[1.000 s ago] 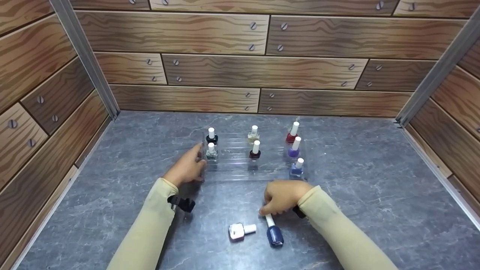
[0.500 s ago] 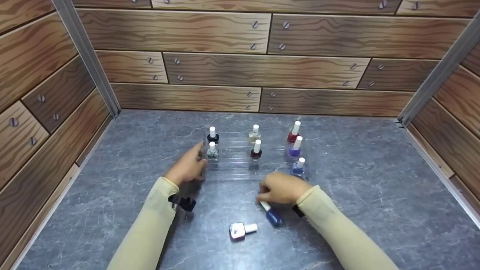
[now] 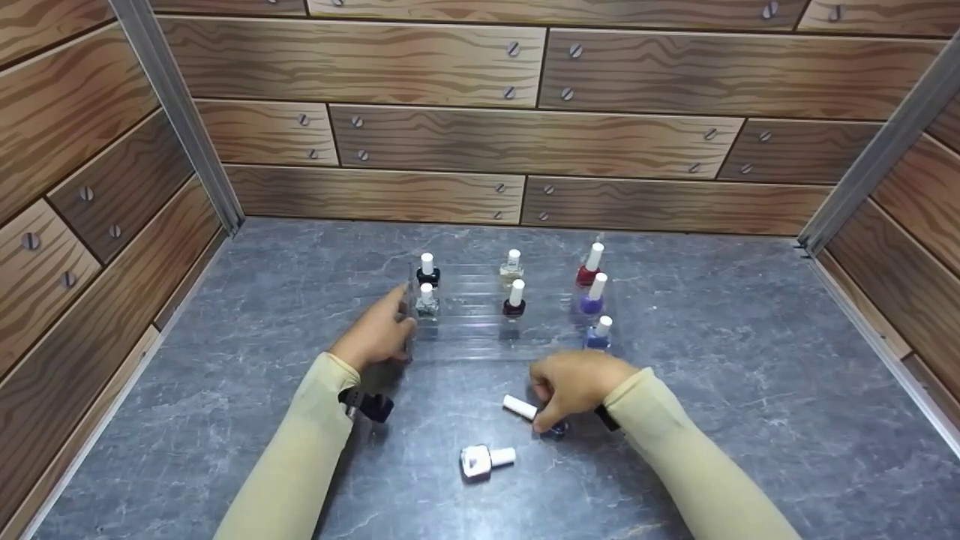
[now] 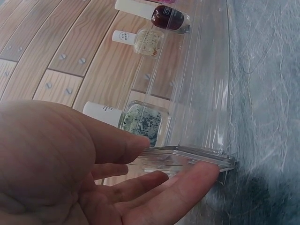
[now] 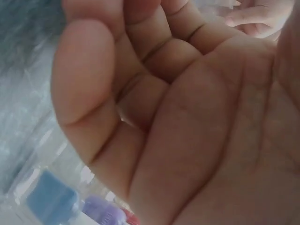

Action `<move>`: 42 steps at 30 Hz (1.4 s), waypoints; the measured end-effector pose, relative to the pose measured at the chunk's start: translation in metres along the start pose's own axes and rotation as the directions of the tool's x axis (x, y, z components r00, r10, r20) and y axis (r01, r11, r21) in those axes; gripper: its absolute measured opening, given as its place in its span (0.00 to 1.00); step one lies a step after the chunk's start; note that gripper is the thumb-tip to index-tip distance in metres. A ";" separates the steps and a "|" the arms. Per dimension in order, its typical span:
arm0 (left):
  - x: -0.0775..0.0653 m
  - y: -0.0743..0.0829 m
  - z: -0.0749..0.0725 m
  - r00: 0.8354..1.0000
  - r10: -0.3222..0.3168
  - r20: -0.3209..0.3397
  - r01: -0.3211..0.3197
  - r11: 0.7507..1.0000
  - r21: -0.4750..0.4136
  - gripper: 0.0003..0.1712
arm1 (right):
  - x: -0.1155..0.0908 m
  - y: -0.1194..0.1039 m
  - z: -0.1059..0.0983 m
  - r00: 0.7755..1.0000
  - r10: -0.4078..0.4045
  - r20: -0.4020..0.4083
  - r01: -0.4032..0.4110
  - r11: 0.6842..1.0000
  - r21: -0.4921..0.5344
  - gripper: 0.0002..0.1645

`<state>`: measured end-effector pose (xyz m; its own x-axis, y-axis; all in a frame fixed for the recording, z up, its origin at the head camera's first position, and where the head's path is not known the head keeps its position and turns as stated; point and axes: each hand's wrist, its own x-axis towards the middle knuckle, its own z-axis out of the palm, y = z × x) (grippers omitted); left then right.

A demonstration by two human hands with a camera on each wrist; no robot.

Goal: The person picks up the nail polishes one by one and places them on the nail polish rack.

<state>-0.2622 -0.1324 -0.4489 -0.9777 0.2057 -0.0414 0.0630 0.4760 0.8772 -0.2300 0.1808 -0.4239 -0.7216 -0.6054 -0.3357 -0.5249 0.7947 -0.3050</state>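
My right hand (image 3: 579,384) bends over a nail polish bottle (image 3: 559,429) with dark blue polish and a white cap, thumb at the bottle's shoulder. The cap points left, and most of the glass is hidden under the hand. In the right wrist view the fingers (image 5: 140,56) are curled and block the bottle. My left hand (image 3: 379,330) rests against the left end of a clear plastic rack (image 3: 469,349). Its fingertips (image 4: 205,173) press the outer face and edge of the end panel. Another nail polish bottle (image 3: 475,463) lies on its side nearer to me.
Several nail polish bottles stand in the rack: black (image 3: 428,276) and speckled (image 3: 427,304) at left, pale (image 3: 511,270) and dark red (image 3: 514,307) in the middle, red (image 3: 589,276), purple (image 3: 592,302) and blue (image 3: 598,341) at right. Wood-patterned walls (image 3: 420,139) enclose the grey tabletop (image 3: 712,360).
The dark blue bottle has come up towards the rack and turned, cap to the left. My right hand has shifted from its cap to its shoulder. The left hand stays put.
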 end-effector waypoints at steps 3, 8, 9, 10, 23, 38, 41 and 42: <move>0.000 0.001 0.000 1.000 -0.006 -0.002 0.006 1.000 0.005 0.39 | 0.003 0.004 0.000 1.000 -0.024 -0.012 0.024 1.000 0.018 0.20; 0.000 0.002 -0.001 1.000 -0.026 0.002 0.025 1.000 0.016 0.40 | 0.007 0.011 -0.002 0.991 -0.054 -0.123 0.055 0.998 0.008 0.13; 0.000 0.002 -0.001 1.000 -0.026 0.005 0.026 0.999 0.020 0.40 | 0.008 0.013 -0.002 0.987 -0.058 -0.148 0.057 0.998 -0.007 0.11; 0.001 0.002 -0.001 1.000 -0.030 0.006 0.030 0.999 0.020 0.40 | 0.009 0.014 -0.002 0.984 -0.055 -0.170 0.052 0.998 -0.023 0.11; 0.001 0.001 0.001 1.000 -0.011 -0.002 0.011 1.000 0.027 0.39 | 0.003 0.015 -0.003 0.939 0.012 -0.343 -0.073 0.984 -0.164 0.15; 0.001 0.001 0.000 0.999 -0.032 0.003 0.032 0.999 0.014 0.40 | 0.007 0.008 0.002 0.908 -0.184 -0.376 0.070 0.952 -0.297 0.15; 0.001 0.000 0.000 0.999 -0.035 0.004 0.035 0.999 0.006 0.40 | 0.007 0.006 0.007 0.898 -0.203 -0.390 0.060 0.936 -0.348 0.12; 0.002 0.001 0.000 0.999 -0.035 0.005 0.034 0.999 0.005 0.40 | 0.006 0.005 0.009 0.897 -0.209 -0.390 0.062 0.933 -0.356 0.10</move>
<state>-0.2637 -0.1317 -0.4484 -0.9783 0.1936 -0.0742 0.0303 0.4873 0.8727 -0.2334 0.1807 -0.4359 -0.7138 -0.6916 0.1104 -0.6949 0.7190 0.0118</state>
